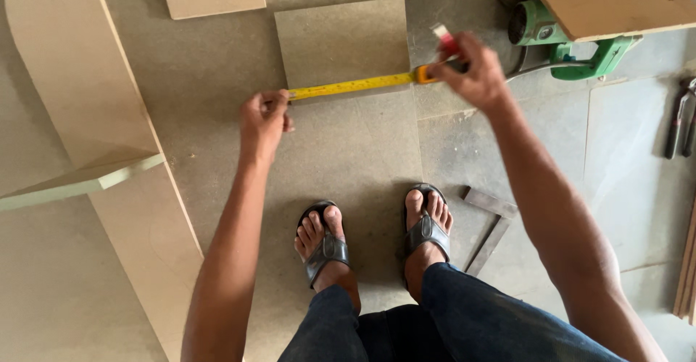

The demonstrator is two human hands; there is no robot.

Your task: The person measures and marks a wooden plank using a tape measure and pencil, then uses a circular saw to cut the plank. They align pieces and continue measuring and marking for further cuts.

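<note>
**Now stretched taut — yellow tape across a board**

Seen from above: yellow steel measuring tape blade (353, 85) pulled out straight between two hands, low over a flat rectangular grey-brown fibreboard panel (341, 39) lying on the floor (623, 181). Left hand (264, 120) at the free end of the blade, fingers (279, 99) pressed together and pinching that end — judged to be holding the end fixed so the blade stays taut. Right hand (471, 72) curled around the red-and-grey tape case (447, 45), fingers closed on it, kept higher and off to the right, apparently to keep tension and leave the scale readable.

Long axis of the blade nearly left to right, tilted slightly — right end farther from the feet than the left. Free end toward the left hand, case end toward the right.

Nearby: black sandals (326, 246) planted just below the panel, a grey metal try square (489, 228) beside the right foot, a green power tool (562, 39) under a pale wooden board (609, 3) at upper right, a curved pale board (72, 72) at left.
</note>
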